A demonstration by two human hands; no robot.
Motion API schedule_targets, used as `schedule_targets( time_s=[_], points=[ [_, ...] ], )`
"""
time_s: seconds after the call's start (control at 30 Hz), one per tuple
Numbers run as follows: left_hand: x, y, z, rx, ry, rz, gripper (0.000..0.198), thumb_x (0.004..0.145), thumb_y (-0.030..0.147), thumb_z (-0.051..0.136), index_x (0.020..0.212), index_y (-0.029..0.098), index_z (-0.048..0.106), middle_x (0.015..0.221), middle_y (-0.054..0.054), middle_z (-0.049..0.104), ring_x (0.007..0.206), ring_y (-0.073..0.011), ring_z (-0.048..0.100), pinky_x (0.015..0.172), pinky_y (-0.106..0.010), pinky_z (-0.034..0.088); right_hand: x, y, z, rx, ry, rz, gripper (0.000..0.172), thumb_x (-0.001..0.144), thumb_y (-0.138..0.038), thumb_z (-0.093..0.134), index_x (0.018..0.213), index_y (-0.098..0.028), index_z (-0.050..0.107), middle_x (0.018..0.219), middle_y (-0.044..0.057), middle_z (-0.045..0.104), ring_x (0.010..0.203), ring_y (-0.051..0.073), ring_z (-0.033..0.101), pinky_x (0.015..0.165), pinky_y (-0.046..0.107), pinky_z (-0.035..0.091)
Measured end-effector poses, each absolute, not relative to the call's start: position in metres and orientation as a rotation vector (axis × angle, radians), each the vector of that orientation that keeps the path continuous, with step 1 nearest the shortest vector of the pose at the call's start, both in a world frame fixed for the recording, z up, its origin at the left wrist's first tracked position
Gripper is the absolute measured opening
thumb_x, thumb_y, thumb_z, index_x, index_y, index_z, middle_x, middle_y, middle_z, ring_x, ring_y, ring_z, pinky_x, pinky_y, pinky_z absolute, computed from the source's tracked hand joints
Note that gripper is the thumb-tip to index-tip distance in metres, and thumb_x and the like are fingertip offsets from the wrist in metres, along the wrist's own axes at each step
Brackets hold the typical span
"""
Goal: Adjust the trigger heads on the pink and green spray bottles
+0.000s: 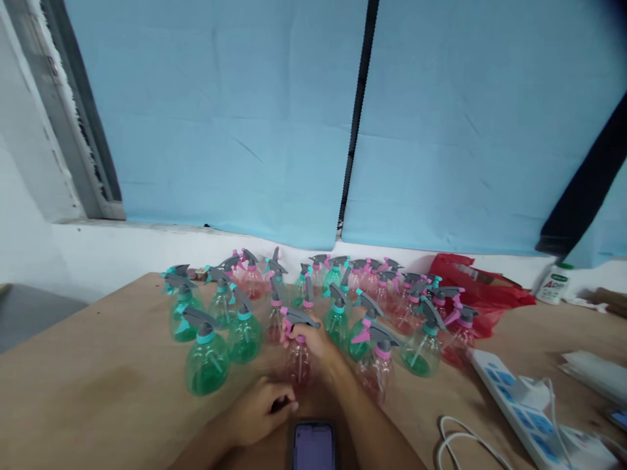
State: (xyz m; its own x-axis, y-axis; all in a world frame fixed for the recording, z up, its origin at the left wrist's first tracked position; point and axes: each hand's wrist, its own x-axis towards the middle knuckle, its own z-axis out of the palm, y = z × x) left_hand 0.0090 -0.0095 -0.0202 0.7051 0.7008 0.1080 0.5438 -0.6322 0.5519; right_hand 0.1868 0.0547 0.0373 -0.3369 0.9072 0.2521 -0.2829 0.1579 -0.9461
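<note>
My right hand (313, 338) is wrapped round the neck and grey trigger head of a pink spray bottle (299, 367), which stands upright on the table. My left hand (262, 410) rests on the tabletop just in front of that bottle, fingers loosely curled, with nothing seen in it. Left of the held bottle are a green spray bottle (208, 369) and another green spray bottle (244, 337). To its right, beyond my forearm, a pink spray bottle (376, 375) stands near a clear bottle with a green base (421, 352).
Several more green and pink spray bottles stand in rows toward the wall. A phone (314, 447) lies at the front edge. On the right are a power strip (509, 398) with plugs and a white cable (465, 436), a red plastic bag (482, 294) and a white bottle (555, 284).
</note>
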Motion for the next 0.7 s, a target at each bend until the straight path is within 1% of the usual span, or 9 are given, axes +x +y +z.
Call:
schedule_targets(
  time_s=[0.1, 0.23, 0.33, 0.43, 0.5, 0.7],
  points=[
    [0.008, -0.009, -0.023, 2.465, 1.01, 0.424, 0.032, 0.102, 0.043, 0.05, 0.084, 0.022, 0.066, 0.076, 0.001, 0.065, 0.073, -0.0164, 0.056, 0.068, -0.026, 0.036, 0.185, 0.053, 0.039, -0.637, -1.366, 1.418, 0.018, 0.062, -0.032, 0.06, 0.069, -0.019, 0.071, 0.062, 0.003, 0.069, 0.056, 0.017, 0.062, 0.056, 0.027, 0.045],
    [0.007, -0.008, -0.025, 2.459, 1.001, 0.42, 0.032, 0.103, 0.043, 0.05, 0.085, 0.021, 0.067, 0.076, 0.001, 0.066, 0.071, -0.0156, 0.056, 0.067, -0.026, 0.036, 0.184, 0.05, 0.044, -0.628, -1.409, 1.351, 0.019, 0.061, -0.03, 0.056, 0.07, -0.021, 0.07, 0.065, 0.001, 0.069, 0.057, 0.016, 0.059, 0.058, 0.027, 0.044],
    [0.007, -0.008, -0.026, 2.471, 1.005, 0.441, 0.03, 0.103, 0.041, 0.052, 0.088, 0.022, 0.069, 0.077, 0.001, 0.068, 0.072, -0.0157, 0.058, 0.068, -0.025, 0.036, 0.182, 0.046, 0.048, -0.657, -1.419, 1.33, 0.018, 0.059, -0.032, 0.056, 0.068, -0.022, 0.069, 0.063, 0.001, 0.068, 0.058, 0.017, 0.058, 0.059, 0.028, 0.044],
    [0.008, -0.008, -0.026, 2.474, 0.984, 0.443, 0.03, 0.103, 0.041, 0.052, 0.086, 0.021, 0.068, 0.075, 0.002, 0.066, 0.069, -0.0149, 0.057, 0.065, -0.025, 0.035, 0.181, 0.042, 0.051, -0.673, -1.404, 1.338, 0.018, 0.062, -0.036, 0.058, 0.067, -0.022, 0.068, 0.059, 0.001, 0.066, 0.058, 0.018, 0.059, 0.058, 0.028, 0.042],
    [0.008, -0.007, -0.025, 2.469, 0.97, 0.445, 0.032, 0.104, 0.042, 0.051, 0.085, 0.021, 0.067, 0.073, 0.002, 0.065, 0.068, -0.0145, 0.056, 0.064, -0.025, 0.034, 0.182, 0.041, 0.052, -0.676, -1.405, 1.331, 0.019, 0.064, -0.038, 0.061, 0.069, -0.022, 0.07, 0.059, 0.0, 0.066, 0.058, 0.018, 0.06, 0.058, 0.028, 0.041],
    [0.011, -0.008, -0.019, 2.442, 0.938, 0.428, 0.035, 0.104, 0.044, 0.05, 0.085, 0.02, 0.066, 0.072, 0.002, 0.064, 0.066, -0.0138, 0.055, 0.062, -0.024, 0.034, 0.187, 0.042, 0.051, -0.66, -1.466, 1.289, 0.02, 0.067, -0.038, 0.063, 0.075, -0.024, 0.074, 0.062, -0.001, 0.068, 0.061, 0.018, 0.062, 0.064, 0.03, 0.046]
  ],
)
